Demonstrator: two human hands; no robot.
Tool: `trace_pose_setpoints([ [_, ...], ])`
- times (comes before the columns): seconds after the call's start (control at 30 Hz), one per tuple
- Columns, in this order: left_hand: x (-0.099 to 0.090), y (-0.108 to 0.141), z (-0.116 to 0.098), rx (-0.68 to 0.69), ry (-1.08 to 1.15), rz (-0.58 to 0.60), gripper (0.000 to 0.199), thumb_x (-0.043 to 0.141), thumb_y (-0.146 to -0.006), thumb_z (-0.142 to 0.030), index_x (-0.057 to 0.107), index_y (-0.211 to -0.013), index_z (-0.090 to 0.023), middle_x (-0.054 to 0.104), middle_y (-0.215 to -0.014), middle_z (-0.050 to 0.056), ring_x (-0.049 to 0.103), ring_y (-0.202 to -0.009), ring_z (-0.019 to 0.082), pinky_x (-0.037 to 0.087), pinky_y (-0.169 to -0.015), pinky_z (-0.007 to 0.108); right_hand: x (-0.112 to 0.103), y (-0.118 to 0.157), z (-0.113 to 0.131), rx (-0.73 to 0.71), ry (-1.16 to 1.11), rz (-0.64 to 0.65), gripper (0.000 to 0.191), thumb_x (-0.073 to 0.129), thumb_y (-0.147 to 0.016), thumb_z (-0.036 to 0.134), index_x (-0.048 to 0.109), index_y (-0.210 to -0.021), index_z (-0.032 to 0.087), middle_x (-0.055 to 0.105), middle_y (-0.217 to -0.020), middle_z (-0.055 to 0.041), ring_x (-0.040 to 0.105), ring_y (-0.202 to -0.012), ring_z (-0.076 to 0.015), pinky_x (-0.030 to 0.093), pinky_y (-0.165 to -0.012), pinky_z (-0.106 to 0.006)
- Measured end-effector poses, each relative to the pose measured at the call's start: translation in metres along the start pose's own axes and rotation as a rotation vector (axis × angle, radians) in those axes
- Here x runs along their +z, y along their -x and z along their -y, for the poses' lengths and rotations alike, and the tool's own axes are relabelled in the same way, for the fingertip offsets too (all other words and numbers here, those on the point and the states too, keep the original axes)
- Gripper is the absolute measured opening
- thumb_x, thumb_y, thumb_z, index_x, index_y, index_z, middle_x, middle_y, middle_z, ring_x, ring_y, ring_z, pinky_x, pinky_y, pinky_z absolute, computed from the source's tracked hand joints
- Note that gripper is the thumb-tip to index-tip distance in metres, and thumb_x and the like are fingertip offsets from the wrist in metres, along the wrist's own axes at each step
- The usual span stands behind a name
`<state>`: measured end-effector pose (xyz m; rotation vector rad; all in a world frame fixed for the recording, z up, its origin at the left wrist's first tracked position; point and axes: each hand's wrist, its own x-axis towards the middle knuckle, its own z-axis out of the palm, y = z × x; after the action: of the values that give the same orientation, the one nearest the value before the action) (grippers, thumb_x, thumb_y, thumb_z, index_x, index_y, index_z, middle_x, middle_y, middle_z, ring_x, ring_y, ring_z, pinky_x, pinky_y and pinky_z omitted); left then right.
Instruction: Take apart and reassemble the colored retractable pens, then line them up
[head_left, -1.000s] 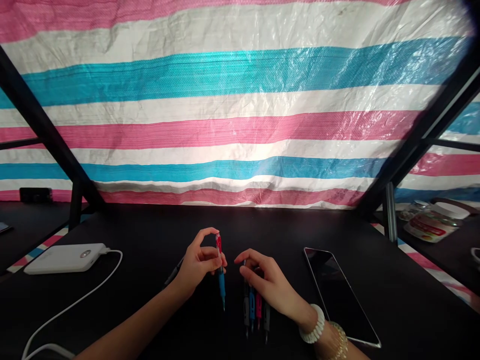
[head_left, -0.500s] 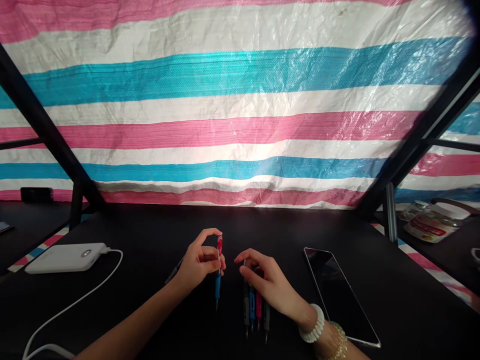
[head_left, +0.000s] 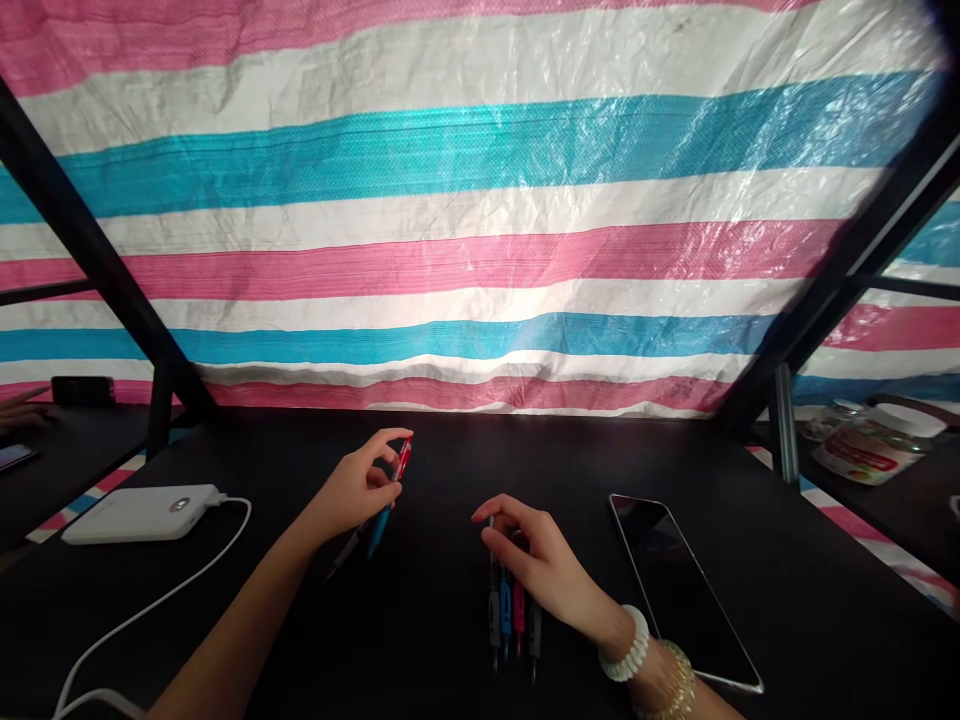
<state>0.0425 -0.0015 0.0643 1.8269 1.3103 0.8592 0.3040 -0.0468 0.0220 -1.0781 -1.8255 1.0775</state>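
My left hand [head_left: 360,487] pinches a red and blue pen [head_left: 381,527] between thumb and fingers, its tip slanting down to the left. Just beyond the pen's lower end, a dark pen [head_left: 346,553] lies on the black table [head_left: 442,620]. My right hand [head_left: 521,545] is curled over several pens; their upper ends are hidden beneath it. Side by side there are a grey pen [head_left: 494,617], a blue pen [head_left: 505,610], a pink pen [head_left: 518,610] and another dark one [head_left: 535,630]. Whether my right fingers grip any of them is unclear.
A phone [head_left: 682,590] lies right of my right hand. At the left sits a white power bank [head_left: 135,515] with a white cable [head_left: 172,590]. Dark frame bars [head_left: 105,260] stand on both sides. Jars [head_left: 870,450] are at far right; another person's hand [head_left: 22,408] shows at far left.
My left hand has moved left and slightly away with the red and blue pen, now more tilted. My right hand stays over the pens. Another person's hand has appeared at far left.
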Motion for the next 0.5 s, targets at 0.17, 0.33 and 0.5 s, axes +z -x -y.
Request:
trace_pose_setpoints([
  [0.17, 0.003, -0.002, 0.020, -0.004, -0.397, 0.098, 0.062, 0.056, -0.063, -0.011, 0.054, -0.123, -0.024, 0.057, -0.088, 0.000, 0.059, -0.070, 0.017, 0.045, -0.065, 0.028, 0.000, -0.001, -0.002, -0.001, 0.007, -0.002, 0.017, 0.053, -0.094, 0.032, 0.063, -0.102, 0.020, 0.048, -0.063, 0.0047, 0.044, -0.057, -0.0118, 0.035, -0.054, -0.024],
  [0.33, 0.006, 0.001, 0.022, -0.032, -0.549, 0.136, 0.066, 0.056, -0.062, -0.010, 0.053, -0.126, -0.025, 0.060, -0.104, 0.005, 0.062, -0.088, 0.023, 0.045, -0.072, 0.030, 0.001, 0.000, -0.002, -0.011, 0.015, -0.008, 0.017, 0.053, -0.094, 0.031, 0.063, -0.102, 0.020, 0.049, -0.064, 0.0043, 0.044, -0.057, -0.0117, 0.036, -0.055, -0.024],
  [0.5, 0.005, 0.002, 0.025, -0.111, -0.629, 0.135, 0.069, 0.057, -0.065, -0.012, 0.048, -0.133, -0.021, 0.060, -0.120, 0.011, 0.063, -0.100, 0.029, 0.046, -0.078, 0.035, 0.000, 0.000, 0.000, -0.007, 0.002, -0.012, 0.018, 0.053, -0.093, 0.031, 0.063, -0.102, 0.020, 0.049, -0.063, 0.0039, 0.046, -0.058, -0.0121, 0.037, -0.055, -0.025],
])
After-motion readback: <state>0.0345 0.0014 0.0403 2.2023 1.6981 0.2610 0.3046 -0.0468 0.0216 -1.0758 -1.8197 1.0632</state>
